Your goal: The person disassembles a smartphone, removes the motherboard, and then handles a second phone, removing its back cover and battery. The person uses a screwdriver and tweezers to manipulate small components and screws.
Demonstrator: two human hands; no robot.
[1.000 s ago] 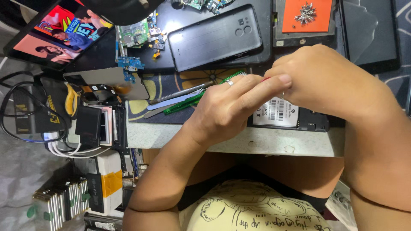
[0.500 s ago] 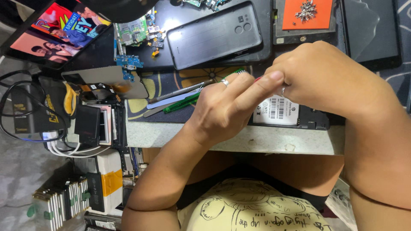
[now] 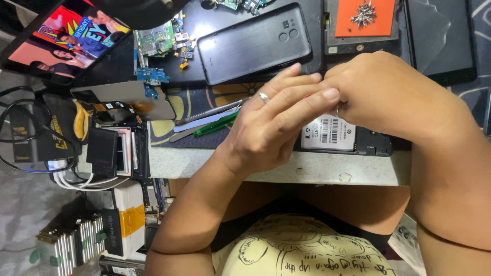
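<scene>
Over a cluttered repair bench, a left hand (image 3: pixel 271 128), fingers extended, meets a curled right hand (image 3: pixel 381 97) above an opened phone (image 3: pixel 348 138) at the table edge (image 3: pixel 204 161); what they pinch cannot be told. A grey back cover (image 3: pixel 253 43), green pry tools (image 3: pixel 215 125), circuit boards (image 3: pixel 153 38) and an orange mat (image 3: pixel 365 20) lie nearby.

A pale surface (image 3: pixel 204 162) carries a dark patterned mat (image 3: pixel 197 102). On the mat, a grey phone back cover (image 3: pixel 253 43) lies (camera side up), green circuit boards (image 3: pixel 153 38) left of it.
</scene>
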